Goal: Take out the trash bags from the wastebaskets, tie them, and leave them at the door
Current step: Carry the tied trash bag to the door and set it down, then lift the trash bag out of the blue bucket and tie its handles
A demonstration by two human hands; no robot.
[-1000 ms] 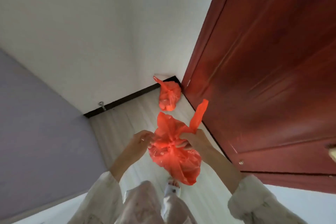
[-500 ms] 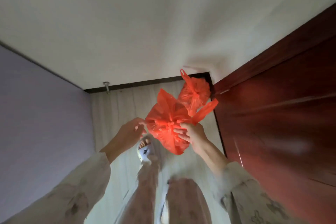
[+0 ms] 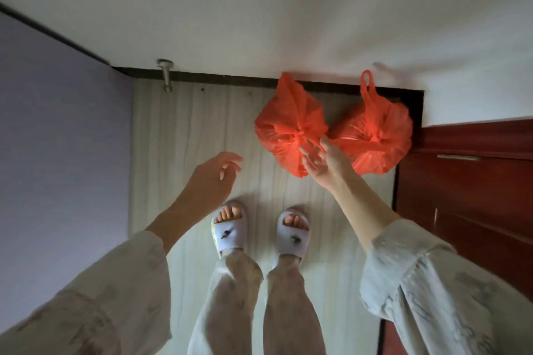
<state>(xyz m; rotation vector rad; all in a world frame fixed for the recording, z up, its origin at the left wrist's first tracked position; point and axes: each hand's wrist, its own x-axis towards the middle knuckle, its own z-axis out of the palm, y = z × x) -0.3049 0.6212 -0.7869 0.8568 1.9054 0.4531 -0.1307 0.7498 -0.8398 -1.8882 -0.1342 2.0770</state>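
Note:
Two tied red trash bags lie side by side on the pale floor against the white wall, just left of the dark red door (image 3: 476,187). The nearer bag (image 3: 285,127) is knotted in the middle. The other bag (image 3: 375,135) sits in the corner by the door frame with a handle loop sticking up. My right hand (image 3: 323,161) reaches to the nearer bag's knot, fingers spread and straight, touching the plastic below the knot. My left hand (image 3: 213,176) hovers over the floor to the left, fingers loosely curled, holding nothing.
A metal door stopper (image 3: 165,75) sticks out of the baseboard at the back left. A lilac wall (image 3: 57,138) borders the floor strip on the left. My feet in pale slippers (image 3: 230,228) stand just behind the bags.
The bag I held with both hands in the air now lies on the floor beside the first bag. My left hand has come off it and my right hand's fingers have opened.

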